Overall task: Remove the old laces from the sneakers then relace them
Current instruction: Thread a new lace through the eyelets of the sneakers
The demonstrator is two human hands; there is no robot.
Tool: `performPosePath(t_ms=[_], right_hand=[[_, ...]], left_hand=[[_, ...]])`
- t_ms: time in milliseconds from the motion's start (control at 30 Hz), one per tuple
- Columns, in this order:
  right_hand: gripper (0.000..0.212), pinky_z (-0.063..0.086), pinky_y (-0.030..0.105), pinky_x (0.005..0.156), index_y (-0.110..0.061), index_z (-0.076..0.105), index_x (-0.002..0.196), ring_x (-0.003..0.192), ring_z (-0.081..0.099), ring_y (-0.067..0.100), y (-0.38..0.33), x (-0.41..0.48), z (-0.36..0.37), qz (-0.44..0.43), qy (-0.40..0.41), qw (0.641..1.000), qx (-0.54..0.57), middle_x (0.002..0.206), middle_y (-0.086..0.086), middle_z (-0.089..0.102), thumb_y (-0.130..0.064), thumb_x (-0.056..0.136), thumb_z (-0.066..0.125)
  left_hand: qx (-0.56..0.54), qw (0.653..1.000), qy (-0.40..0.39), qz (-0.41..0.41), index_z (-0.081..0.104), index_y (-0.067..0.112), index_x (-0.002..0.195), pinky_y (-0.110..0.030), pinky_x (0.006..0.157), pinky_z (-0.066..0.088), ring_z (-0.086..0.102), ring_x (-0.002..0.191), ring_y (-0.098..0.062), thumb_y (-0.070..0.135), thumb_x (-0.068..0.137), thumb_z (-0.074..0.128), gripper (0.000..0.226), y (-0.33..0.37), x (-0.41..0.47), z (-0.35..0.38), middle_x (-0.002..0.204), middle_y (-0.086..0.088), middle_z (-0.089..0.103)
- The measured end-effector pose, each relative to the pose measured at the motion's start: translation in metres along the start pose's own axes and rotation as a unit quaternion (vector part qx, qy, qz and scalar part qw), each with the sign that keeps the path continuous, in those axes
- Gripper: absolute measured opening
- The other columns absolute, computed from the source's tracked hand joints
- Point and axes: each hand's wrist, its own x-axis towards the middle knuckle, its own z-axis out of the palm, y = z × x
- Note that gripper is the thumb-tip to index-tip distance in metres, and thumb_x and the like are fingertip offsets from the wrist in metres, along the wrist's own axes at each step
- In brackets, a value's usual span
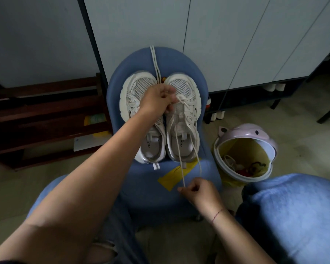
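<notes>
Blue chair [141,189], sneakers [182,128] under left hand [157,101], right hand [199,191] pinching lace [179,151]

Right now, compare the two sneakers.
The right sneaker shows a lace threaded near its toe; the left sneaker's lacing is mostly hidden. The left hand covers much of the left sneaker, while the right sneaker shows almost whole, its lace pinched by the right hand. Both are white.

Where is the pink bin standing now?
In the head view, the pink bin stands on the floor at the right of the blue chair, beside the sneaker on that side and beyond the right hand.
</notes>
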Motion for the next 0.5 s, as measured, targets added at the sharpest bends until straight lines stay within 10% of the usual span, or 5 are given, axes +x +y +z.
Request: performPosePath(t_ms=[500], right_hand=[[0.036, 0.041, 0.029, 0.068, -0.025, 0.047, 0.057, 0.062, 0.049, 0.007, 0.021, -0.009, 0.020, -0.009, -0.046, 0.991, -0.123, 0.058, -0.004, 0.049, -0.030, 0.091, 0.060]], left_hand=[[0.034, 0.998, -0.040, 0.018, 0.056, 0.012, 0.120, -0.017, 0.056, 0.047, 0.057, 0.064, -0.008, 0.011, 0.102, 0.048, 0.020, 0.003, -0.001, 0.000, 0.086, 0.001, 0.061]])
